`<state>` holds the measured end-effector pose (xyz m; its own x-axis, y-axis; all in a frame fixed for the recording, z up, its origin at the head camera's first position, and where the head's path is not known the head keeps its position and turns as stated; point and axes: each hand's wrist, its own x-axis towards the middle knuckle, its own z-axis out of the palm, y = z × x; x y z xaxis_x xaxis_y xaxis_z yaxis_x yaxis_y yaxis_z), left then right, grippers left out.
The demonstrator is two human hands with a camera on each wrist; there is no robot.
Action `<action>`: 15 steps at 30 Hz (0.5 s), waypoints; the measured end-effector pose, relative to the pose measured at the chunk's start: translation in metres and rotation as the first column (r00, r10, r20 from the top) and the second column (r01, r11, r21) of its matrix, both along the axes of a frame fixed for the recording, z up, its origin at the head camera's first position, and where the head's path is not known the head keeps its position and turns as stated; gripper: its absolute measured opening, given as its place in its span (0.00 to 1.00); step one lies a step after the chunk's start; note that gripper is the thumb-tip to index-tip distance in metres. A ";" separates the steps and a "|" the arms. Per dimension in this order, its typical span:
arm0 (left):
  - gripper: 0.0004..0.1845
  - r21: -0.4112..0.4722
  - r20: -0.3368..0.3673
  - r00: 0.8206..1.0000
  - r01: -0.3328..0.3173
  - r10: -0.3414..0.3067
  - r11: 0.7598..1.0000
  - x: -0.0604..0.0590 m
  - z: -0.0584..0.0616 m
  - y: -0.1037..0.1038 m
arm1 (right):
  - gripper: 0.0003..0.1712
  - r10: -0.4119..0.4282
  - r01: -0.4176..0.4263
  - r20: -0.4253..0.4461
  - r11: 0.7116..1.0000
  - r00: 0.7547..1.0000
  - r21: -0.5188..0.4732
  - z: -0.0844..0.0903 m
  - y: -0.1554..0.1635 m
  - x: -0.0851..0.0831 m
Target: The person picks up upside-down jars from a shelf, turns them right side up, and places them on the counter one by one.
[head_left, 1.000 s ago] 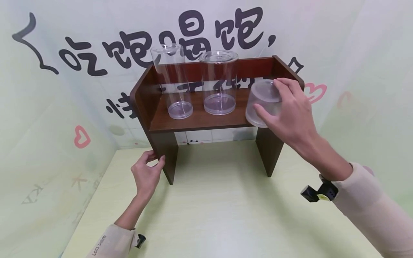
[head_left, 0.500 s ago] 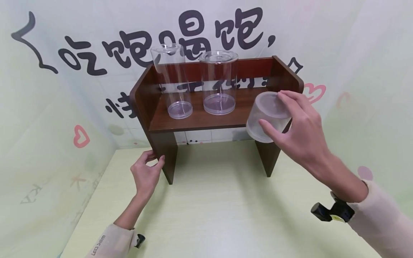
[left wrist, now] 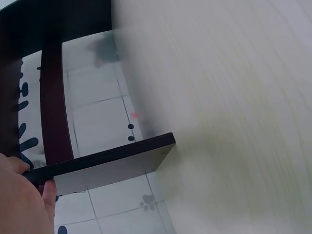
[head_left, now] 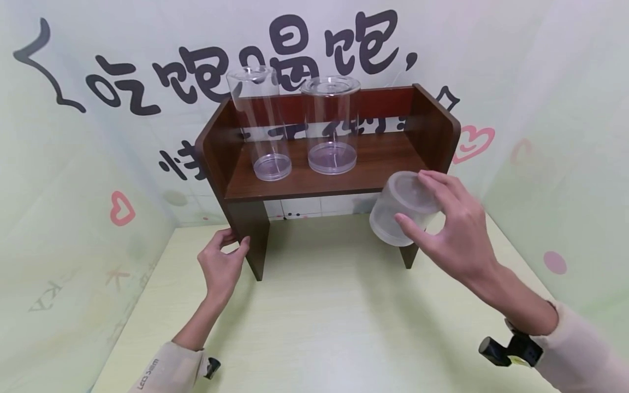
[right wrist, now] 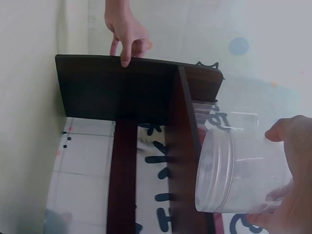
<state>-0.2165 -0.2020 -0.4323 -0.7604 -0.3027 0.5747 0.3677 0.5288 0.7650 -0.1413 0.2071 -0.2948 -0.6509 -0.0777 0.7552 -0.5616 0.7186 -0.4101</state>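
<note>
While I watch the head cam, the right hand grips a short frosted plastic jar w/ thumb at the lower rim and fingers curled over its flat closed end; jar is tilted, held in the air in front of the shelf's right leg, below the shelf board and above the pale green tabletop. On the right wrist cam I see the same jar lying sideways in that hand, ribbed rim toward the dark wood, not touching it. The left hand pinches the front edge of the shelf's left leg, thumb one side, fingers the other; left wrist cam shows fingertips wrapped on that dark panel, rest blurred. On the brown wooden shelf stand 2 clear cylinders: a tall narrow one at left and a wider lidded one just beside it, apart, both upright, well away from the jar. Behind is a wall w/ black characters and pink hearts.
</note>
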 end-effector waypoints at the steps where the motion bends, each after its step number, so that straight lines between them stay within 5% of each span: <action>1: 0.13 0.014 0.007 1.000 0.006 -0.006 1.000 0.001 0.000 0.000 | 0.41 0.002 -0.002 0.007 1.000 1.000 -0.006 -0.004 0.000 0.000; 8: 0.21 0.131 0.024 0.998 0.063 -0.066 0.989 0.011 0.000 0.006 | 0.41 0.025 -0.023 0.032 0.999 0.999 -0.037 -0.034 -0.004 0.000; 12: 0.26 0.133 -0.134 0.991 0.025 -0.007 0.991 0.025 0.010 0.020 | 0.41 0.047 -0.044 0.032 0.996 0.998 -0.073 -0.052 -0.008 -0.001; 15: 0.26 0.119 -0.282 0.959 -0.002 0.036 0.993 0.035 0.021 0.032 | 0.41 0.061 -0.056 0.040 0.992 0.997 -0.112 -0.065 -0.012 -0.003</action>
<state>-0.1811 -0.1699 -0.4110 -0.5654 -0.3929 0.7252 0.5686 0.4513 0.6878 -0.1440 0.1953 -0.3596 -0.6802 -0.0338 0.7322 -0.5811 0.6337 -0.5106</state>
